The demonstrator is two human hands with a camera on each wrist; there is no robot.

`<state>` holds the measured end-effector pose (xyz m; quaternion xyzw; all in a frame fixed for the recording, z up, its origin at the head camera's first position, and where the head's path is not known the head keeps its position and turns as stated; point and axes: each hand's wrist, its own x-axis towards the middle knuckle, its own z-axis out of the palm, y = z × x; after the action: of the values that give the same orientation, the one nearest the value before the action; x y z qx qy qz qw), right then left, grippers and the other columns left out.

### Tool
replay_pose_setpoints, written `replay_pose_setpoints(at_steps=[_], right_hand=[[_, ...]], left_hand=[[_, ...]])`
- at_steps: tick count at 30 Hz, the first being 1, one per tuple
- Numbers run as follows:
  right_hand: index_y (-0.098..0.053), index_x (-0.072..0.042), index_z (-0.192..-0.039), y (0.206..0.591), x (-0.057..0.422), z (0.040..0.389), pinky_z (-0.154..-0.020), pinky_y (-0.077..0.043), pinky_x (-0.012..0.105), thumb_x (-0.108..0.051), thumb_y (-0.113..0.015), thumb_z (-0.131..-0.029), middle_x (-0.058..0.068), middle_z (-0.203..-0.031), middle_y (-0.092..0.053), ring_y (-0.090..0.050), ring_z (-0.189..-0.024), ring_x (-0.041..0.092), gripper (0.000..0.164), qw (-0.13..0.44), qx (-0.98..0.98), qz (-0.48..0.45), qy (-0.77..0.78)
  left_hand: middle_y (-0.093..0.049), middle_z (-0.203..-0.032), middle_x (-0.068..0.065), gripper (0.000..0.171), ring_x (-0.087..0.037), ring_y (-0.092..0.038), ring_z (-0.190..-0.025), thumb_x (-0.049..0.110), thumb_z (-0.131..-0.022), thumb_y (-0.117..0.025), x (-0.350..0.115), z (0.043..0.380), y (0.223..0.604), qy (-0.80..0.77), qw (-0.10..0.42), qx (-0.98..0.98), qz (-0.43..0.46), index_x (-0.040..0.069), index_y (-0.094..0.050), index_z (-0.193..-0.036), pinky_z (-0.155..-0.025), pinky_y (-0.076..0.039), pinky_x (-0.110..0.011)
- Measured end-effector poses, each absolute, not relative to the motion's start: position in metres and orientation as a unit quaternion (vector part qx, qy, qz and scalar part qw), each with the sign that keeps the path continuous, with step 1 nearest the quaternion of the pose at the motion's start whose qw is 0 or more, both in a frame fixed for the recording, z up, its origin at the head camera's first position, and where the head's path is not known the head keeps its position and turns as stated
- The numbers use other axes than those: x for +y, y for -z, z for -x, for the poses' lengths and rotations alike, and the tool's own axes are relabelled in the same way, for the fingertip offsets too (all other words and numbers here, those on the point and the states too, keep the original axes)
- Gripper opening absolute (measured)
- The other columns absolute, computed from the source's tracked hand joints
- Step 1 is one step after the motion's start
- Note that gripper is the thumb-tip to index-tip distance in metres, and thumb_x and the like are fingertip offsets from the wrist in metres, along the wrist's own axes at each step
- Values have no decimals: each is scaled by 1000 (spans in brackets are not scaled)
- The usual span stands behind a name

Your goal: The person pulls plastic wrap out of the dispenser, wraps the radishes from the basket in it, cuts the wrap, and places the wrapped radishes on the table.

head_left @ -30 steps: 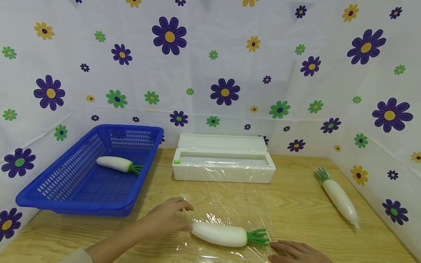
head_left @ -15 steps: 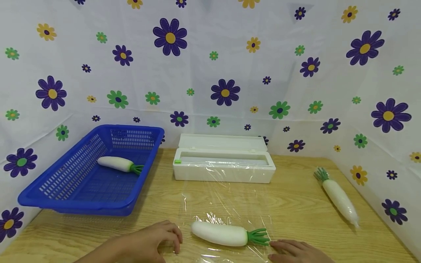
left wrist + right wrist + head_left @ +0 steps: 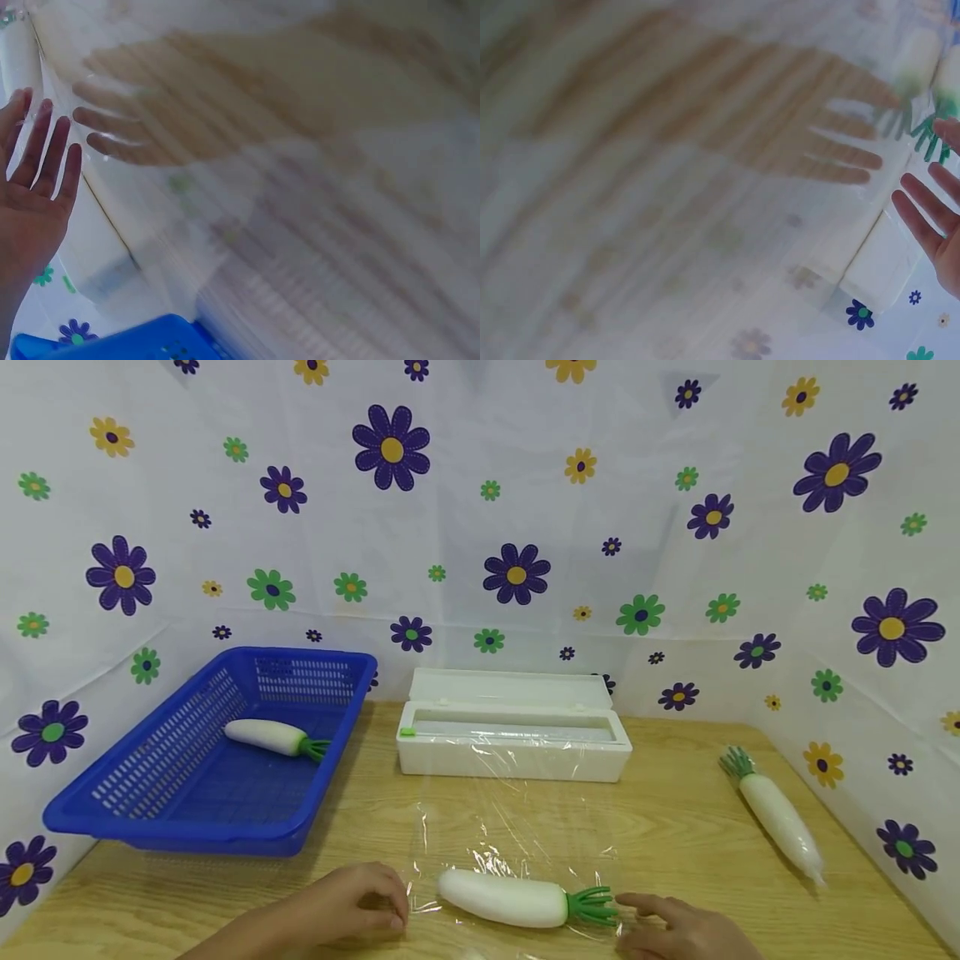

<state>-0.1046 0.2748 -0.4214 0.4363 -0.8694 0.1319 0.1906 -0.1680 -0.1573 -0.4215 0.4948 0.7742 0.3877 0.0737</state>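
A white radish [image 3: 504, 898] with green leaf stalks lies crosswise on a sheet of clear cling film [image 3: 517, 827] near the front of the table. My left hand [image 3: 337, 906] is beside the radish's tip, at the film's left edge, its fingers loosely bent in the head view. The left wrist view shows the fingers of that hand [image 3: 41, 199] apart with nothing solid in them. To the right, my right hand [image 3: 682, 931] has its index finger stretched towards the leaf stalks. In the right wrist view the right hand's fingers [image 3: 922, 206] are spread near the green stalks [image 3: 932, 139].
Behind the radish stands a white cling film box [image 3: 513, 760], lid up, the film running from it. At left, a blue basket [image 3: 176, 833] holds another radish [image 3: 264, 736]. A wrapped radish [image 3: 780, 822] lies at right. A flowered cloth [image 3: 465, 518] encloses the wooden table [image 3: 675, 810].
My left hand has drawn back from the radish's tip to the left and down, its fingers more bent. The right hand's index finger has lifted and straightened slightly. The radish stays put.
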Motion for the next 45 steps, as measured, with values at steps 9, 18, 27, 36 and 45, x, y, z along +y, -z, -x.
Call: replay_pose_setpoints(at_steps=[9, 18, 27, 36, 45], right_hand=[[-71, -21, -100, 404, 274, 106, -54, -46, 16, -17, -63, -88, 1, -106, -61, -58, -78, -1, 15, 76, -902, -331, -266], [-70, -18, -94, 394, 268, 124, -57, -48, 23, -22, -56, -93, -7, -94, -64, -57, -80, 2, 14, 25, -918, -244, -310], [-70, -16, -88, 395, 265, 148, -60, -48, 24, -28, -59, -90, -6, -88, -65, -56, -71, 3, 17, 1, -935, -210, -284], [-71, -16, -85, 394, 261, 159, -53, -43, 22, -28, -62, -87, -4, -87, -65, -51, -64, 1, 15, 8, -948, -195, -251], [-70, -13, -91, 396, 261, 167, -50, -42, 23, -20, -65, -85, 1, -90, -66, -51, -60, 2, 11, -19, -945, -182, -271]], left_hand=[[-63, -88, 11, 7, -6, -57, -82, 15, -88, -62, -161, 177, 418, -456, 81, 795, -393, 12, -68, -90, -72, -48, -28], [-63, -84, 9, 13, -8, -57, -79, 23, -89, -62, -151, 194, 415, -442, 69, 843, -300, 11, -69, -89, -68, -48, -27], [-56, -79, 13, 7, -6, -54, -75, 21, -86, -66, -137, 211, 421, -364, -6, 890, -276, 17, -69, -82, -66, -45, -26], [-53, -71, 17, 7, -7, -46, -72, 14, -77, -73, -130, 221, 428, -283, -51, 910, -298, 19, -69, -75, -63, -41, -25], [-53, -71, 10, 17, -7, -49, -66, -3, -74, -71, -128, 227, 420, -366, 34, 878, -306, 12, -66, -79, -58, -42, -24]])
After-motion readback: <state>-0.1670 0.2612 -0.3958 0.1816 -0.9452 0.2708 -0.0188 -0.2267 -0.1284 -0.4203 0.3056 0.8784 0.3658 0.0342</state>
